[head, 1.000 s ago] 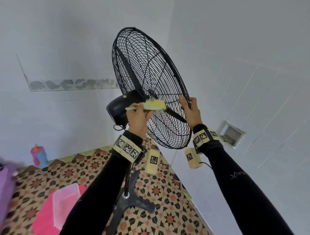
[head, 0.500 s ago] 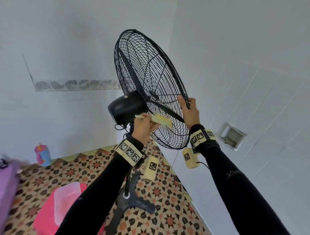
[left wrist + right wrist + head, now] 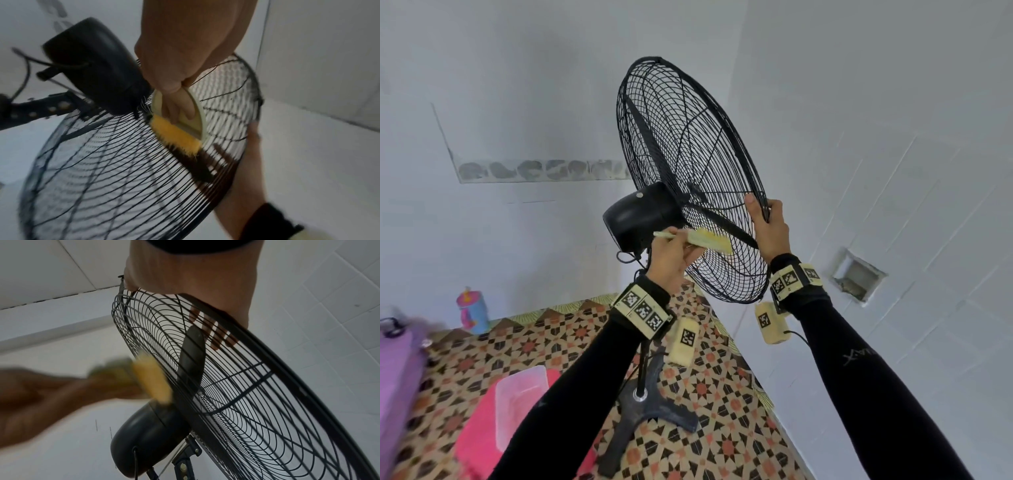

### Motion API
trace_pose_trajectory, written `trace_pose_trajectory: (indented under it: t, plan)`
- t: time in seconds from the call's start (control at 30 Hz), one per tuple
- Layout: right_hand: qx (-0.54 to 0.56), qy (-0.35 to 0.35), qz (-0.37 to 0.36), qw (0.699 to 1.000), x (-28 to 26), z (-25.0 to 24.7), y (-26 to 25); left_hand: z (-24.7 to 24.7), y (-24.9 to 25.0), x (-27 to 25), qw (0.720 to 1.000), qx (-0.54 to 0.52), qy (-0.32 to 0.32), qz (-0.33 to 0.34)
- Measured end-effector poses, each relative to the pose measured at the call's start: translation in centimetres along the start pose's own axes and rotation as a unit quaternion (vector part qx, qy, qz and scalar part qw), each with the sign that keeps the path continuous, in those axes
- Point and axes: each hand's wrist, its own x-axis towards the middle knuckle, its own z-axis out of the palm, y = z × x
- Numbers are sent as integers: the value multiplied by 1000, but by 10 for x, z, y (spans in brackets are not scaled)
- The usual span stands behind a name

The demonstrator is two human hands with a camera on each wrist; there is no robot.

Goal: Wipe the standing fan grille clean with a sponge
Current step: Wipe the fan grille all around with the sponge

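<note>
**Left hand scrubs rear fan grille, right hand steadies rim**

Black standing fan grille (image 3: 688, 178) is tilted, face turned toward the right-hand tiled wall, rear mesh toward the person. Motor housing (image 3: 640, 216) sticks out at rear-left of the grille. Fan pole drops to a dark cross-shaped base (image 3: 650, 414) on the patterned floor (image 3: 722, 428).

Left hand (image 3: 671, 260), grip clamped on a cream-handled brush (image 3: 702, 238) with yellow bristles, fingers curled through the handle loop in the left wrist view (image 3: 179, 112). Brush long axis runs roughly horizontal in the head view, bristle end pointing right; bristles (image 3: 176, 136) touch the rear mesh just beside the motor housing, below the hub.

Right hand (image 3: 770, 226), grip wrapped on the grille's outer rim at the lower right edge, thumb on the near side, fingers (image 3: 218, 337) seen through the wires on the far side.

Floor at left: pink tub with clear lid (image 3: 517, 407), small pink-and-blue cup (image 3: 471, 310) by the wall, blurred purple object (image 3: 397, 377). Recessed wall niche (image 3: 858, 274) right of the fan.
</note>
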Motion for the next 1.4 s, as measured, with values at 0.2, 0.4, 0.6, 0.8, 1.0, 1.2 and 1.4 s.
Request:
trace_pose_trajectory:
  t: [0.2,0.4,0.6,0.8,1.0,1.2,1.4]
  plan:
    - [7,-10,8,1000,-5,2,-3,9,60,0,996,-78,1,42]
    - [10,-26,14,1000,-9,0,-6,-4,-7,-19,993,-25,19,-115]
    - [5,-12,13,1000,-8,1,-6,10,62,-13,990,-136,1,-29]
    - [6,-1,11,1000,-7,1,-8,13,-2,-29,995,-31,22,-94]
    - [5,-15,19,1000,-7,-1,-10,28,38,-19,996,-75,1,41]
    - [16,-63,18,998,-7,-8,-9,8,-30,-38,999,11,-15,39]
    - [-24,-91,18,995,-6,-16,-4,12,-34,-27,996,46,-30,75]
